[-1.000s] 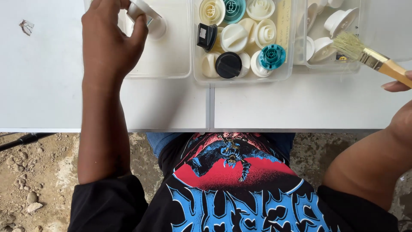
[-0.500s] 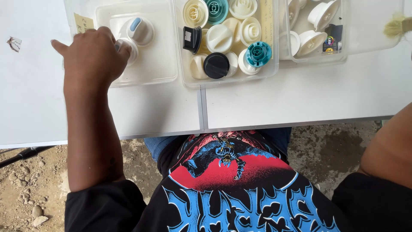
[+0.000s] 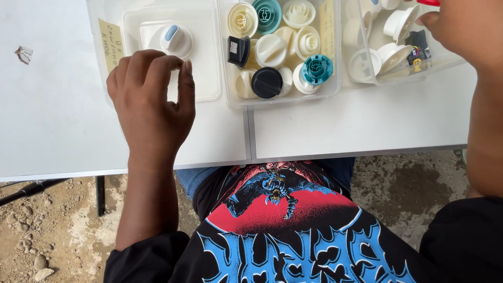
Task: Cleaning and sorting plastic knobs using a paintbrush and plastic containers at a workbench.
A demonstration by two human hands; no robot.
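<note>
White knob (image 3: 175,39) lies beyond empty, curled left hand (image 3: 152,102); right hand (image 3: 461,26) grip unclear.

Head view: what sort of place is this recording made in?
Probably an outdoor sorting bench: a white table stands on bare dirt ground, with clear plastic bins of mixed knobs.

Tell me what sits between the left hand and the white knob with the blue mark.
Head view: only bare tray floor separates the left hand from the knob.
</note>
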